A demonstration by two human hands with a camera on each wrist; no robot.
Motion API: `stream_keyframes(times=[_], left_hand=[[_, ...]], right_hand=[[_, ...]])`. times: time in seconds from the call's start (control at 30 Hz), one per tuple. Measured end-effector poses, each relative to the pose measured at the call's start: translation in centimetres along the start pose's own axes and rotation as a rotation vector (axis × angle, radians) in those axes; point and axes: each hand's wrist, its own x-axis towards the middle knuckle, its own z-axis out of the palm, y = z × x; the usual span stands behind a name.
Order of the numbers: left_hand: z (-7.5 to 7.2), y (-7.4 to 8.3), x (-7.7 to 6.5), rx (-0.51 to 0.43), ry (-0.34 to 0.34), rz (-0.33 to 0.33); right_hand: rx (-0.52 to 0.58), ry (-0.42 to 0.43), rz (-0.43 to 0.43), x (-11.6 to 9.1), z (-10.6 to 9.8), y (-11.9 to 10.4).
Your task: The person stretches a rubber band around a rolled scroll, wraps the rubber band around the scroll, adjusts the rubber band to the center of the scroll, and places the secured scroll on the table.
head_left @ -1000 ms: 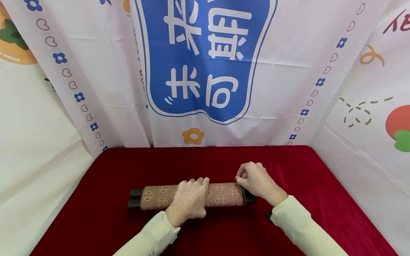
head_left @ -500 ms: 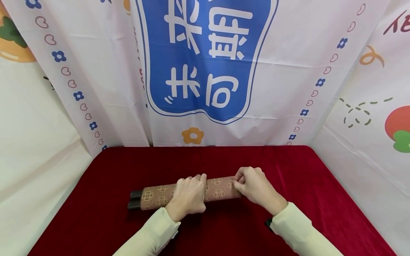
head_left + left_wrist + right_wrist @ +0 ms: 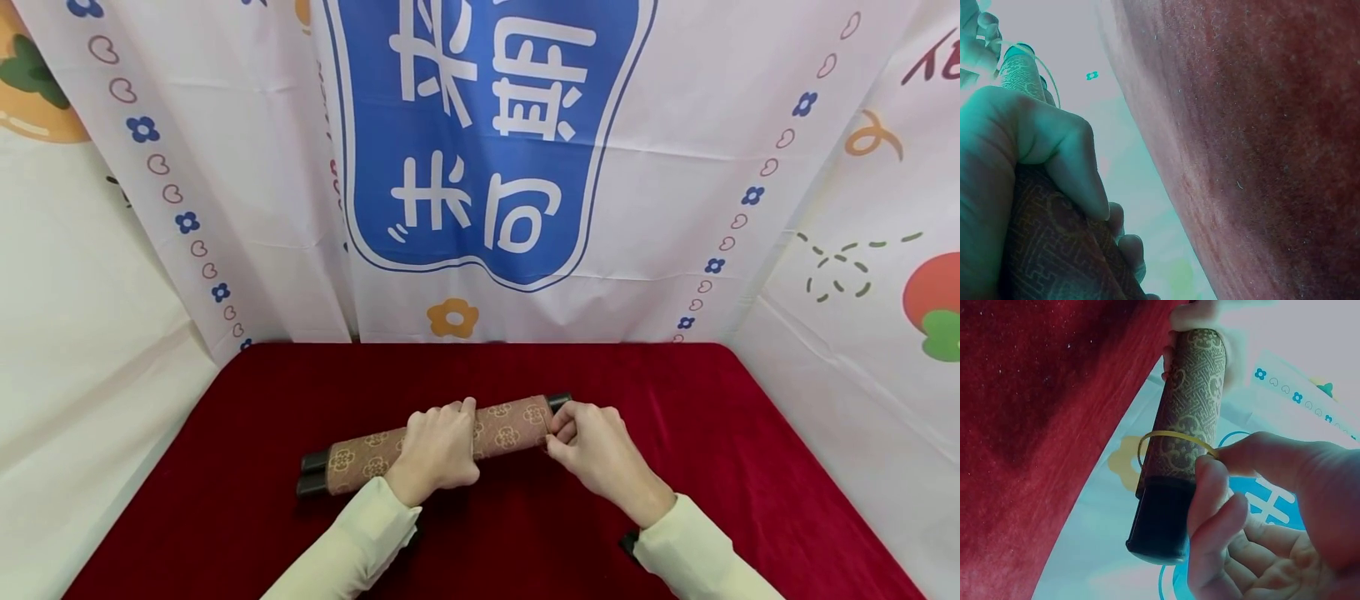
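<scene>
A rolled-up scroll [image 3: 510,427], covered in brownish-pink brocade with pale flower medallions, slants across the table with its right end higher. Paired black roller ends [image 3: 315,473] stick out at its left, and another black end [image 3: 1160,519] shows close up in the right wrist view. My left hand [image 3: 441,446] grips the scroll round its middle, thumb and fingers wrapped about it in the left wrist view. Near the right end, my right hand [image 3: 600,442] pinches a thin yellow rubber band [image 3: 1175,434] between thumb and forefinger. The band loops around the brocade just above the black end.
Dark red velvet cloth [image 3: 360,375] covers the table. Behind it hangs a white printed curtain [image 3: 675,150] with a blue panel, and similar sheets close off both sides. A dark wrist strap [image 3: 628,546] shows at the right cuff.
The scroll's right end has risen and swung away from the person, tilting the scroll. My right hand has moved slightly down and stays at that end with the band; the left hand keeps its grip.
</scene>
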Motion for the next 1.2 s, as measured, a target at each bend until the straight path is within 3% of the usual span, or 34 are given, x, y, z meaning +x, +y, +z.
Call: stream_keyframes(times=[0.27,0.43,0.7,0.83,1.0,1.2], left_hand=[[0.2,0.0,0.0,-0.008,-0.043,-0.003],[0.5,0.1,0.0,-0.002,-0.062,-0.007],[0.8,0.1,0.0,0.016,-0.058,-0.010],[1.1,0.2,0.1,0.008,-0.075,-0.009],[1.5,0.5,0.0,-0.019,-0.110,-0.002],[2.0,0.6,0.0,-0.036,-0.129,-0.011]], right_hand=[[0.012,0.032,-0.040,0.1,-0.2,0.0],[0.050,0.011,-0.032,0.4,-0.7,-0.2],[0.110,-0.144,0.108,0.7,-1.3,0.2],[0.094,-0.196,0.136,0.7,-1.3,0.4],[0.090,-0.176,0.108,0.6,-0.9,0.6],[0.098,-0.130,0.006,0.5,-0.5,1.0]])
